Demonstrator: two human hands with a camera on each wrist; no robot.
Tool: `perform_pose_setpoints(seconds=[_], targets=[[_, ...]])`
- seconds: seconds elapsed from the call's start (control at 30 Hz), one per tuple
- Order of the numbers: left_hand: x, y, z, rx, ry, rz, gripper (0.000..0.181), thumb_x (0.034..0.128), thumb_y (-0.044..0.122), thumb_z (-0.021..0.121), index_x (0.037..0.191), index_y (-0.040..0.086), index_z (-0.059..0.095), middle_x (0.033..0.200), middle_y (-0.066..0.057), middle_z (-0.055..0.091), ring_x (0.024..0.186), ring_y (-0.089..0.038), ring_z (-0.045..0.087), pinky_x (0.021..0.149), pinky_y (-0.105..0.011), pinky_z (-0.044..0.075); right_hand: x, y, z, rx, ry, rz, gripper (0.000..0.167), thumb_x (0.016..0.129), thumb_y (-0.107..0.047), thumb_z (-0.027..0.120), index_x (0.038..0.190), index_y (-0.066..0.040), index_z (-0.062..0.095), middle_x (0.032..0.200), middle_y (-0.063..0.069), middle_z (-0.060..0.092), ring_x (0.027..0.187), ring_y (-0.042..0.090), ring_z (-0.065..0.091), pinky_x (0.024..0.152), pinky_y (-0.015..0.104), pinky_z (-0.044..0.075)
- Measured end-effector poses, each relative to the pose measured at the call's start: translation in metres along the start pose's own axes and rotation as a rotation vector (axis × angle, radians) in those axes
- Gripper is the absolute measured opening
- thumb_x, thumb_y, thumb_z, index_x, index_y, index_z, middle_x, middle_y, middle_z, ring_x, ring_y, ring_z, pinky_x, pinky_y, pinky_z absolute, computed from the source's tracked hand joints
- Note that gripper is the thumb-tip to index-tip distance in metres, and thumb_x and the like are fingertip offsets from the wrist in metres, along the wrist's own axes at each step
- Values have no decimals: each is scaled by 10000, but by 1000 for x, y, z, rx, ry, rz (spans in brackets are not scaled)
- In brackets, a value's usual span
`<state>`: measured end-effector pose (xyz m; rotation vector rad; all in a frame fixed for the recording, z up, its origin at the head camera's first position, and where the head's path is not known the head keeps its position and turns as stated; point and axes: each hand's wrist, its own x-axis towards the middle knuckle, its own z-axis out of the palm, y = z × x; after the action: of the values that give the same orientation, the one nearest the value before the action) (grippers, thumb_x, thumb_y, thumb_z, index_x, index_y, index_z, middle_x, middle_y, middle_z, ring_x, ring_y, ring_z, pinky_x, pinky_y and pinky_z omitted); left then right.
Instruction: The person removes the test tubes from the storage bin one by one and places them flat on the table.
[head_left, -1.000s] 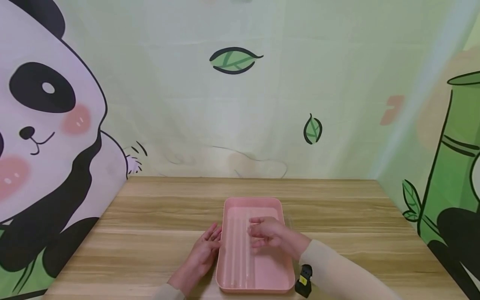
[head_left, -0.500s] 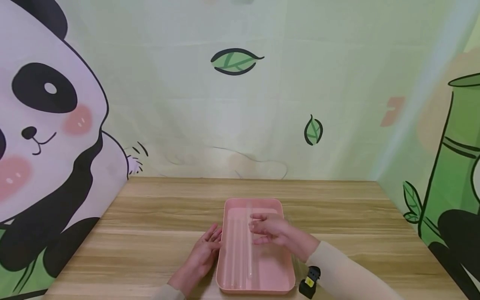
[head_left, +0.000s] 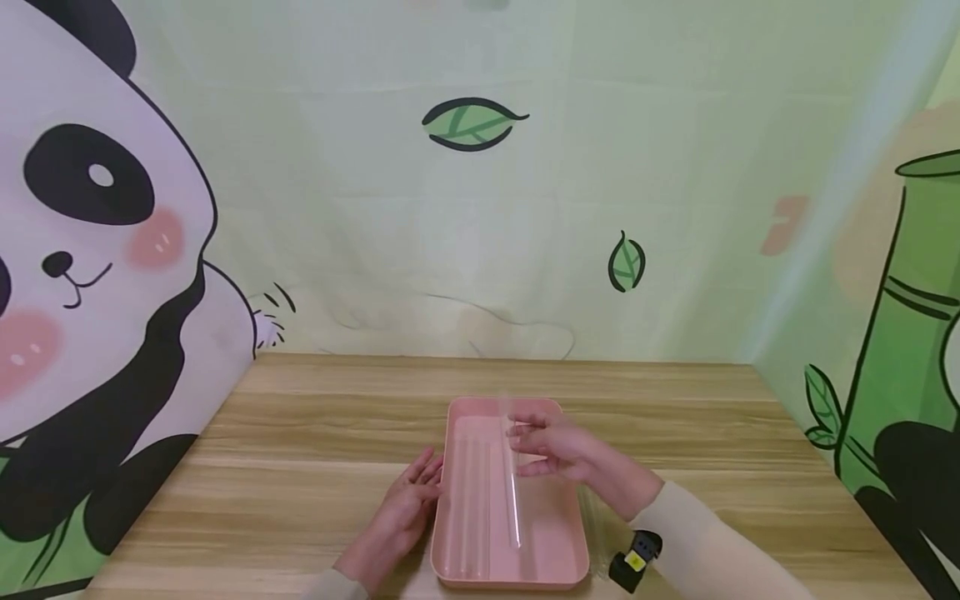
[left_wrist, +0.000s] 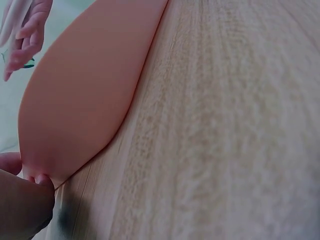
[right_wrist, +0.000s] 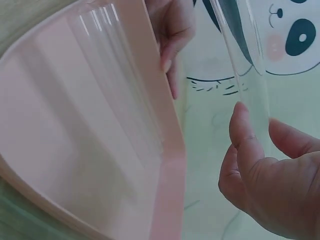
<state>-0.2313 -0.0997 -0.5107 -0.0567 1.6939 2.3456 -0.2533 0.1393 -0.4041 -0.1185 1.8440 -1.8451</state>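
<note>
A pink rectangular tray [head_left: 551, 550] lies lengthwise on the wooden table. My right hand [head_left: 558, 446] is over its right half and pinches a clear tube [head_left: 512, 500] between thumb and fingers. The right wrist view shows this clear tube [right_wrist: 250, 75] raised above the tray, between the thumb and fingertips. Several similar clear tubes [head_left: 471, 500] lie side by side along the tray's left side. My left hand [head_left: 405, 508] rests against the tray's left outer wall with fingers extended; in the left wrist view its fingertips touch the tray wall [left_wrist: 90, 90].
Transparent, hard-to-see tube-like items [head_left: 595, 525] lie on the table just right of the tray, under my right forearm. A printed cloth [head_left: 337, 208] with a panda and leaves hangs behind the table. The table's far edge [head_left: 660, 361] meets it.
My right hand has lifted the rightmost tube out of the row in the tray and moved it slightly right and up. The left hand has stayed against the tray.
</note>
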Motion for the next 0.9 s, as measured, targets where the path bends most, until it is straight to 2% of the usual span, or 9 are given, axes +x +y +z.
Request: perform_pose_setpoints(seconds=[0.4,0.57,0.7,0.87,0.9], targets=[[-1,1,2,-2,1,-2,763,926,-156,378,1603,-88,33,1655,-374,108,1568,-502,124,1312,-505,182,-21,-12,-21,-17,-60,-43,626,1012,0,502,1573,71,236,1326,96,508,965,42,613,831,258,618],[-1,1,1,-5,-5,3,765,922,-162,369,1598,-97,17,1651,-385,95,1565,-511,110,1313,-521,160,-31,-12,-31,-9,-61,-48,658,1011,-13,496,1591,67,196,1465,199,458,991,30,620,845,252,615],[-1,1,1,-2,-1,9,765,919,-159,371,1598,-98,22,1651,-383,98,1563,-514,113,1310,-537,149,-37,-12,-40,1,-76,-64,679,1017,-44,510,1601,57,178,1521,219,413,1025,29,599,847,234,605],[-2,1,1,-1,3,9,765,923,-158,380,1600,-94,29,1651,-382,100,1562,-516,113,1309,-540,146,-45,-9,-52,53,-105,-98,690,1029,-63,522,1595,78,152,1312,33,619,1043,35,643,864,234,602],[-1,0,1,-1,3,8,764,925,-157,381,1600,-94,28,1651,-383,100,1562,-517,113,1309,-539,145,-47,-8,-55,70,-115,-106,691,1031,-62,522,1593,84,147,1246,-38,645,1042,39,655,866,233,602]])
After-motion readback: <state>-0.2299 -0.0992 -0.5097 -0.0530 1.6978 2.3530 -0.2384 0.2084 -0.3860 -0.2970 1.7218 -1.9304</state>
